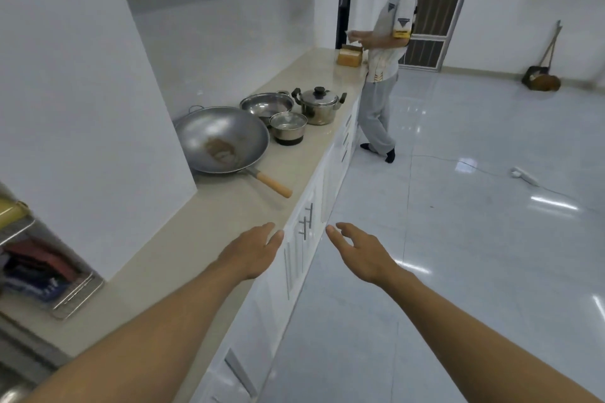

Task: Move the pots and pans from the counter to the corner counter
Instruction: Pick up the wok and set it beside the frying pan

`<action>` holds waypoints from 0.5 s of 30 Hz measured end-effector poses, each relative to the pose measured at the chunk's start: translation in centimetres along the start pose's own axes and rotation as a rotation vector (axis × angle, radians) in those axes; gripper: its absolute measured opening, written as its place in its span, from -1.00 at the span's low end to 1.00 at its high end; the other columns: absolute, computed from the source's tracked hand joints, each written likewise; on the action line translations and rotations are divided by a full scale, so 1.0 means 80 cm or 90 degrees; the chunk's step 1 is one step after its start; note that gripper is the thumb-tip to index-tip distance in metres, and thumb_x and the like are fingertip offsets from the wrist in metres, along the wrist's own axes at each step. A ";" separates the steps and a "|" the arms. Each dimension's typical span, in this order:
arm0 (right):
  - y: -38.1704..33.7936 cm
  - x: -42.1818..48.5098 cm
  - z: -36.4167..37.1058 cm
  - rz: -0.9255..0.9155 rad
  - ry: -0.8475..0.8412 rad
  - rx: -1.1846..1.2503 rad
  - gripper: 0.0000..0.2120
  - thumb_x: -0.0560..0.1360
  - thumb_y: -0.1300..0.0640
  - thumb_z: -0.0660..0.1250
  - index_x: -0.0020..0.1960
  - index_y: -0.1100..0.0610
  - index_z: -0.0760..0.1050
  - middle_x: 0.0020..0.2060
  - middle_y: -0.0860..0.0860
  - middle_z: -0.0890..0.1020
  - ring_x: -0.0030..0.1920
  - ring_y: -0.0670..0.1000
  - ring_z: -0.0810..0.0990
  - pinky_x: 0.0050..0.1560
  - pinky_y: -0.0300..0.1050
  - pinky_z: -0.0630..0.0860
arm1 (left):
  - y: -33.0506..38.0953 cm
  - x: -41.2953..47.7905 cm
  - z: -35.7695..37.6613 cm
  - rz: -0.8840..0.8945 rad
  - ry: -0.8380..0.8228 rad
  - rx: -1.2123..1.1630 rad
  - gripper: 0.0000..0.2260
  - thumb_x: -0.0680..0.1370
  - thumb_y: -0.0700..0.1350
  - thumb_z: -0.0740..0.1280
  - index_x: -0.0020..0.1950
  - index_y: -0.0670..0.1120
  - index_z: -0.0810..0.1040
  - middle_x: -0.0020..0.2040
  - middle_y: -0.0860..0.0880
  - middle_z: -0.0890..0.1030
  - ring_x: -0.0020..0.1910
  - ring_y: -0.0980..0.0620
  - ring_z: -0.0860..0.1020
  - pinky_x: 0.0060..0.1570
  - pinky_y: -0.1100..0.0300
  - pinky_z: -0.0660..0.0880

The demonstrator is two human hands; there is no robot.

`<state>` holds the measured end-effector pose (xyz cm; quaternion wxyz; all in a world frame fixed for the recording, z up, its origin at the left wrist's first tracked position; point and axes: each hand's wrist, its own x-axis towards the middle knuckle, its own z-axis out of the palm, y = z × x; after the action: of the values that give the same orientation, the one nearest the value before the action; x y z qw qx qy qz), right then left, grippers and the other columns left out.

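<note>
A large steel wok (pixel 222 139) with a wooden handle (pixel 274 185) rests on the beige counter (pixel 183 239) against the wall. Behind it lie a wide steel pan (pixel 266 103), a small steel pot on a black base (pixel 288 127) and a lidded steel pot with black handles (pixel 319 105). My left hand (pixel 253 250) hovers over the counter's front edge, fingers apart and holding nothing. My right hand (pixel 357 250) reaches forward beyond the counter edge, over the cabinet fronts, also empty with fingers spread. Both hands are well short of the wok.
A person (pixel 388 52) stands at the far end of the counter beside a brown box (pixel 350 55). A wire rack (pixel 49 278) with items sits at the near left. A power strip and cable (pixel 523 175) lie on the glossy floor.
</note>
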<state>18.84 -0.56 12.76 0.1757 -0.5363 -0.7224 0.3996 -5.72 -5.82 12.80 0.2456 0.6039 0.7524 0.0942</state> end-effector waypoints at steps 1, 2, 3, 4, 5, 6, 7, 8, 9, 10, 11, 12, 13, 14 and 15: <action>0.002 0.020 -0.010 -0.001 -0.011 0.001 0.05 0.26 -0.68 -0.09 0.51 -0.02 0.28 0.46 0.01 0.43 0.40 0.06 0.44 0.34 -0.03 0.33 | 0.006 0.015 -0.002 -0.011 0.002 0.003 -0.41 0.64 0.27 -0.07 0.60 0.02 0.14 0.59 -0.01 0.22 0.54 -0.05 0.22 0.48 -0.03 0.19; 0.003 0.039 -0.019 -0.003 -0.023 0.001 0.04 0.27 -0.67 -0.07 0.51 -0.02 0.29 0.45 0.01 0.44 0.39 0.06 0.45 0.33 -0.04 0.33 | 0.011 0.030 -0.005 -0.021 0.005 0.006 -0.41 0.64 0.27 -0.06 0.60 0.02 0.14 0.59 -0.01 0.21 0.54 -0.05 0.21 0.48 -0.03 0.19; 0.005 0.057 -0.027 -0.010 -0.034 -0.001 0.02 0.29 -0.66 -0.07 0.51 -0.01 0.29 0.45 0.01 0.44 0.38 0.06 0.46 0.31 -0.06 0.33 | 0.017 0.045 -0.007 -0.032 0.012 0.006 -0.40 0.64 0.27 -0.06 0.60 0.02 0.13 0.59 -0.01 0.21 0.54 -0.05 0.21 0.48 -0.03 0.19; 0.007 0.076 -0.034 -0.017 -0.042 -0.006 0.00 0.31 -0.64 -0.06 0.51 -0.01 0.30 0.44 0.02 0.45 0.38 0.06 0.46 0.31 -0.06 0.33 | 0.022 0.059 -0.010 -0.043 0.019 -0.002 -0.40 0.63 0.27 -0.05 0.60 0.01 0.13 0.59 -0.01 0.22 0.54 -0.06 0.22 0.47 -0.03 0.19; 0.008 0.095 -0.041 -0.021 -0.049 -0.011 -0.02 0.32 -0.63 -0.05 0.51 -0.01 0.30 0.44 0.02 0.46 0.37 0.06 0.47 0.30 -0.06 0.34 | 0.026 0.072 -0.011 -0.054 0.024 -0.012 -0.40 0.63 0.27 -0.05 0.60 0.01 0.13 0.59 -0.02 0.22 0.54 -0.06 0.22 0.47 -0.03 0.20; 0.008 0.112 -0.047 -0.019 -0.057 -0.011 -0.04 0.34 -0.61 -0.04 0.51 -0.01 0.30 0.43 0.02 0.47 0.37 0.06 0.47 0.30 -0.06 0.34 | 0.030 0.084 -0.012 -0.063 0.024 -0.017 -0.40 0.63 0.27 -0.05 0.60 0.01 0.13 0.59 -0.02 0.22 0.54 -0.07 0.22 0.47 -0.03 0.20; 0.008 0.127 -0.052 -0.017 -0.067 -0.010 -0.07 0.36 -0.60 -0.03 0.50 -0.01 0.31 0.42 0.02 0.48 0.37 0.06 0.47 0.30 -0.05 0.35 | 0.032 0.094 -0.012 -0.070 0.021 -0.016 -0.40 0.63 0.28 -0.06 0.60 0.01 0.12 0.59 -0.02 0.22 0.54 -0.07 0.22 0.46 -0.03 0.20; 0.008 0.141 -0.054 -0.017 -0.078 -0.007 -0.08 0.37 -0.59 -0.01 0.50 -0.02 0.31 0.41 0.02 0.48 0.37 0.06 0.47 0.31 -0.05 0.35 | 0.033 0.105 -0.011 -0.075 0.018 -0.011 -0.39 0.63 0.28 -0.06 0.61 0.00 0.12 0.59 -0.02 0.22 0.53 -0.07 0.23 0.46 -0.03 0.21; 0.008 0.156 -0.057 -0.019 -0.088 -0.004 -0.10 0.37 -0.59 0.00 0.50 -0.02 0.31 0.41 0.02 0.49 0.37 0.05 0.47 0.32 -0.04 0.36 | 0.033 0.115 -0.011 -0.081 0.016 -0.007 -0.39 0.63 0.28 -0.07 0.60 0.00 0.12 0.58 -0.03 0.23 0.53 -0.07 0.24 0.44 -0.02 0.22; 0.007 0.171 -0.059 -0.020 -0.096 -0.002 -0.11 0.38 -0.58 0.02 0.50 -0.03 0.32 0.41 0.02 0.49 0.37 0.05 0.46 0.33 -0.03 0.36 | 0.033 0.128 -0.012 -0.089 0.015 -0.009 -0.41 0.63 0.27 -0.06 0.59 0.00 0.16 0.57 -0.03 0.26 0.51 -0.08 0.27 0.41 -0.01 0.24; 0.006 0.187 -0.062 -0.022 -0.101 -0.001 -0.13 0.39 -0.57 0.03 0.49 -0.03 0.32 0.41 0.02 0.49 0.37 0.05 0.46 0.34 -0.02 0.36 | 0.033 0.140 -0.014 -0.096 0.016 -0.013 -0.43 0.63 0.26 -0.06 0.55 0.00 0.22 0.54 -0.03 0.32 0.47 -0.08 0.33 0.36 0.00 0.29; 0.004 0.205 -0.064 -0.025 -0.103 -0.002 -0.15 0.41 -0.55 0.04 0.49 -0.03 0.32 0.40 0.03 0.49 0.37 0.05 0.46 0.34 -0.03 0.36 | 0.034 0.152 -0.017 -0.098 0.019 -0.021 -0.49 0.63 0.25 -0.05 0.47 0.02 0.32 0.47 -0.04 0.40 0.39 -0.09 0.41 0.29 0.02 0.34; 0.001 0.222 -0.066 -0.030 -0.106 -0.007 -0.16 0.42 -0.54 0.04 0.49 -0.02 0.32 0.40 0.03 0.49 0.38 0.05 0.46 0.32 -0.04 0.36 | 0.032 0.165 -0.020 -0.094 0.023 -0.030 -0.56 0.63 0.25 -0.04 0.34 0.07 0.40 0.38 -0.04 0.48 0.26 -0.07 0.47 0.21 0.04 0.40; -0.003 0.240 -0.066 -0.036 -0.110 -0.012 -0.17 0.43 -0.53 0.04 0.49 -0.01 0.32 0.39 0.04 0.50 0.37 0.05 0.46 0.29 -0.07 0.36 | 0.030 0.179 -0.024 -0.090 0.028 -0.041 -0.66 0.63 0.25 -0.03 0.20 0.14 0.41 0.30 -0.01 0.52 0.14 -0.02 0.49 0.13 0.05 0.43; -0.007 0.257 -0.066 -0.039 -0.114 -0.017 -0.18 0.43 -0.53 0.04 0.49 -0.01 0.32 0.39 0.03 0.50 0.36 0.04 0.47 0.26 -0.09 0.36 | 0.026 0.192 -0.028 -0.088 0.033 -0.056 -0.73 0.62 0.24 -0.02 0.13 0.21 0.40 0.26 0.02 0.53 0.07 0.03 0.47 0.05 0.07 0.41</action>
<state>14.63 20.26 12.85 0.1153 -0.4784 -0.7565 0.4308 -7.31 9.70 11.75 0.2581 0.5368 0.7934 0.1255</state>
